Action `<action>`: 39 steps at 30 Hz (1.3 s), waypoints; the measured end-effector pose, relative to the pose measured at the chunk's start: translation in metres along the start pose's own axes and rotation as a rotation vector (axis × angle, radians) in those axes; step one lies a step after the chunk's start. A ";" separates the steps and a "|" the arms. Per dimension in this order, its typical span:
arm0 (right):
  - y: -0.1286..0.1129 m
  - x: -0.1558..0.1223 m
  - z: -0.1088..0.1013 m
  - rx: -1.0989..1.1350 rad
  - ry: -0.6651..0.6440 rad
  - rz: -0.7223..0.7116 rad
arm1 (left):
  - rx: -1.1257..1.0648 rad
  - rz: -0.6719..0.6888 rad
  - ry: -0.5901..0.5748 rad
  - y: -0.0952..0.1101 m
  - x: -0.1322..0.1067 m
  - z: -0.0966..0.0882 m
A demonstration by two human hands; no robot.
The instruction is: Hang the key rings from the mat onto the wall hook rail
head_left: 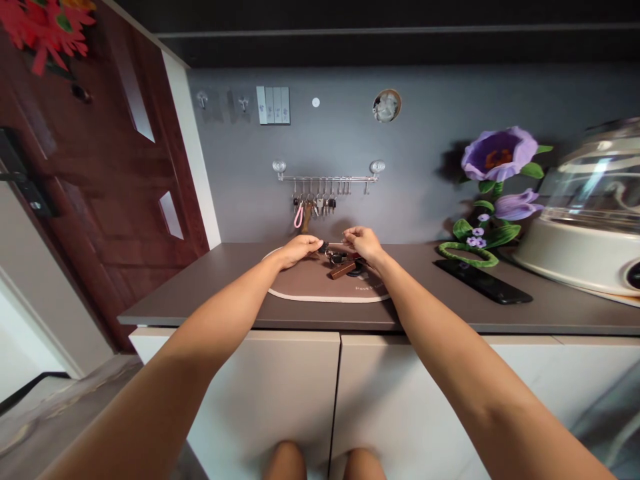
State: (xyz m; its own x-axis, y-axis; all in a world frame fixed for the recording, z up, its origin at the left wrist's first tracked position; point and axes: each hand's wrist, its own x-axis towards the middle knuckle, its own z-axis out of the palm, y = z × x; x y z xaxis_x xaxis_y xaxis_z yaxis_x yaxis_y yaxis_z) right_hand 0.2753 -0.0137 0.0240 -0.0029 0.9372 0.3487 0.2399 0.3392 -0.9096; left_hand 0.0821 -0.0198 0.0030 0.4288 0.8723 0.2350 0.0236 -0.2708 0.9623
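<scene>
My left hand (302, 247) is pinched at the fingertips on a black-headed key (324, 247). Opposite it, my right hand (364, 243) has thumb and fingers pressed together; what they hold is too small to make out. Between and below both hands, a pile of keys (338, 258) lies on a brown oval mat (300, 283) with a pale rim. A brown bar-shaped key fob (343, 269) rests at the front of the pile. Just behind, several keys (320, 205) and a pink loop (299, 215) hang from a clear hook rail (327, 179) on the wall.
On the counter (200, 287), a black phone (483, 281) lies to the right, before a purple knitted flower (500, 157) with a green ring base. A cream appliance with a clear lid (580, 233) stands far right. A dark shelf (400, 50) overhangs; a red-brown door (115, 167) is left.
</scene>
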 end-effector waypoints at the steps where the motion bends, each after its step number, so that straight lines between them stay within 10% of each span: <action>1: 0.001 0.001 0.000 -0.004 -0.002 -0.004 | -0.052 -0.005 0.010 0.002 -0.001 0.001; 19: -0.013 -0.015 0.007 -0.025 -0.028 -0.031 | -0.466 0.048 0.144 0.028 -0.005 0.000; 39: -0.017 -0.023 0.019 -0.163 -0.166 -0.563 | -0.614 0.035 0.235 0.033 -0.003 0.004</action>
State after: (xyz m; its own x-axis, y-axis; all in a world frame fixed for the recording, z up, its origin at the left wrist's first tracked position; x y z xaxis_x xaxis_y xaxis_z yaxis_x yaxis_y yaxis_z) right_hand 0.2532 -0.0399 0.0269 -0.3208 0.6221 0.7142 0.3030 0.7819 -0.5449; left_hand 0.0857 -0.0329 0.0332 0.2093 0.9517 0.2245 -0.5363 -0.0802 0.8402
